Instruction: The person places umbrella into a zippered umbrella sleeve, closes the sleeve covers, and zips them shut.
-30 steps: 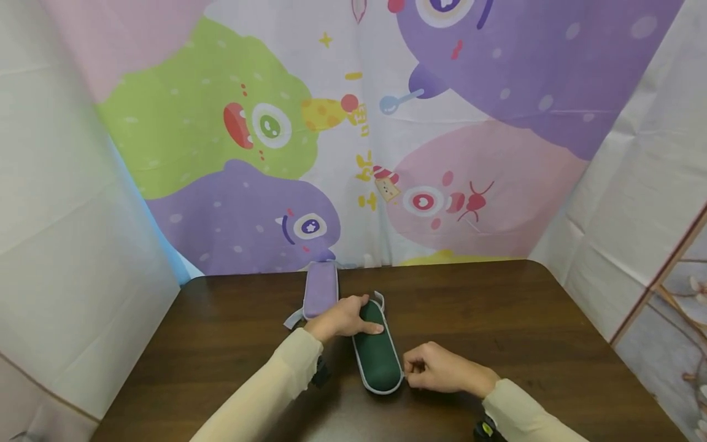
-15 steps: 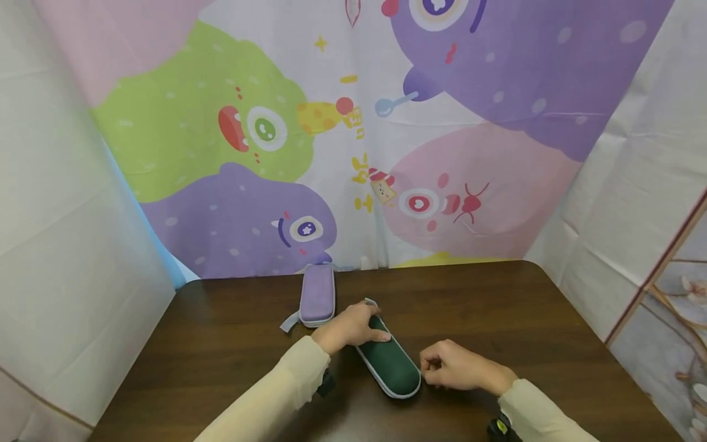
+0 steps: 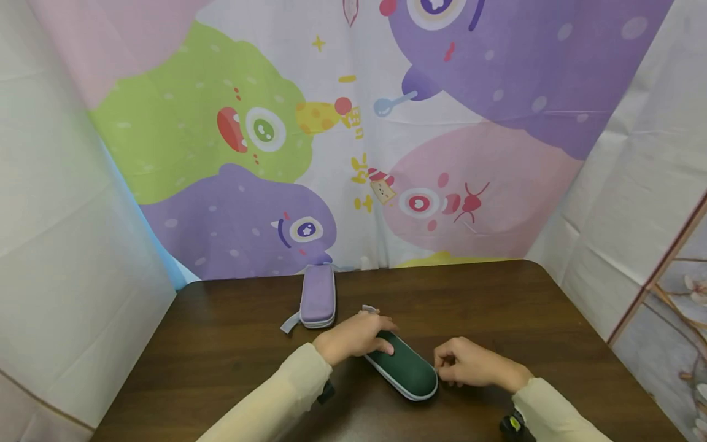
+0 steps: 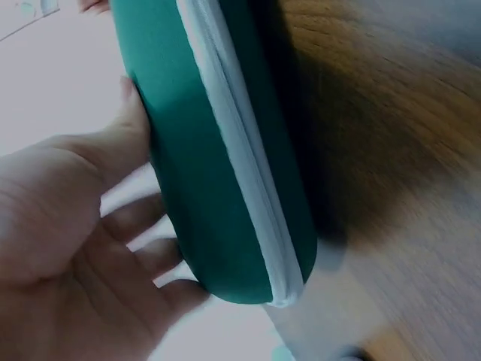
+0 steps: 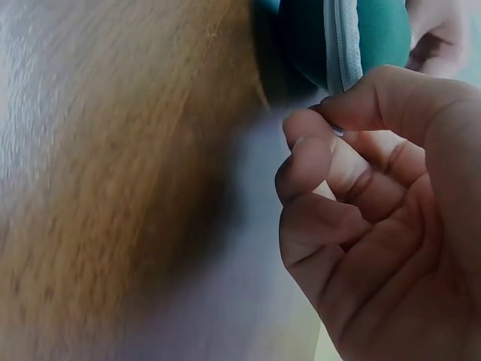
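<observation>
A dark green zip case (image 3: 407,371) with a light grey zipper (image 4: 239,150) lies slantwise on the table. My left hand (image 3: 353,337) holds its far end, thumb on top and the other fingers around the far side. In the left wrist view the thumb and fingertips rest along the green shell. At the near right end, my right hand (image 3: 472,363) has its thumb and forefinger pinched together on the small zipper pull, mostly hidden by the fingertips. The right wrist view shows the zipper (image 5: 344,45) running down to that pinch, closed along the part in view.
Behind the left hand lies a purple zip case (image 3: 317,294) with a grey strap (image 3: 289,322), near the back edge of the brown wooden table (image 3: 486,301). A cartoon-printed curtain (image 3: 353,141) hangs right behind the table. Pale cloth walls stand on both sides.
The green case has turned, its near end swinging to the right. My right hand has moved right along with that end, and my left hand has shifted slightly right and nearer, still holding the case.
</observation>
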The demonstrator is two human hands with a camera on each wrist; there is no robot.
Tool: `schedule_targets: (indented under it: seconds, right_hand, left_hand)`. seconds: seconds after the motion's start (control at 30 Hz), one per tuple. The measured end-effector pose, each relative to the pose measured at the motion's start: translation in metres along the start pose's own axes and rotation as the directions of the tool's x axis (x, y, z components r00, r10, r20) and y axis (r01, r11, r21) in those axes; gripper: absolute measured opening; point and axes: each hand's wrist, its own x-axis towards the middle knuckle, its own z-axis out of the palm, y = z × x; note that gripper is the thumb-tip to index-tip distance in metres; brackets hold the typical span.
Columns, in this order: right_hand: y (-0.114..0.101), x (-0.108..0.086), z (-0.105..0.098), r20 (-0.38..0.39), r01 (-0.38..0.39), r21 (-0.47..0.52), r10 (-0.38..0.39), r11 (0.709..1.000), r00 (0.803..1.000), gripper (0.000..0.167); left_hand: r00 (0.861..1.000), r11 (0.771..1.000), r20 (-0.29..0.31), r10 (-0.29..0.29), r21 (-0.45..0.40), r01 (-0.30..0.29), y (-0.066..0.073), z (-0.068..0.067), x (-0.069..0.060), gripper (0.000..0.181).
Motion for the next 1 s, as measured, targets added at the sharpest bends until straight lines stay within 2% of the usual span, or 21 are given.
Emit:
schedule_targets:
  seconds: [0.13,0.23,0.47,0.67,1.0]
  right_hand:
    - [0.003,-0.002,-0.003,-0.010,0.015,0.004,-0.015,1.000,1.000,0.018]
    - [0.005,-0.003,-0.006,-0.017,0.028,0.001,-0.028,1.000,0.999,0.018]
    - [0.010,-0.002,-0.010,-0.060,0.031,-0.048,-0.034,0.998,0.998,0.018]
    - [0.011,0.004,-0.015,-0.063,0.051,-0.092,-0.056,0.994,0.996,0.019]
    - [0.009,0.014,-0.023,-0.066,0.069,-0.130,-0.078,0.989,0.995,0.019]
  left_hand:
    - [0.994,0.993,0.020,0.111,0.031,-0.112,-0.002,0.002,0.000,0.053]
    - [0.991,0.988,0.032,0.132,0.077,-0.134,-0.003,0.004,0.000,0.061]
    - [0.996,0.973,0.010,0.093,0.209,-0.093,0.005,0.006,-0.005,0.064]
    - [0.997,0.977,-0.011,0.077,0.203,-0.073,0.017,0.008,-0.012,0.061]
    - [0.999,0.960,-0.043,0.029,0.279,-0.015,0.024,0.012,-0.025,0.064]
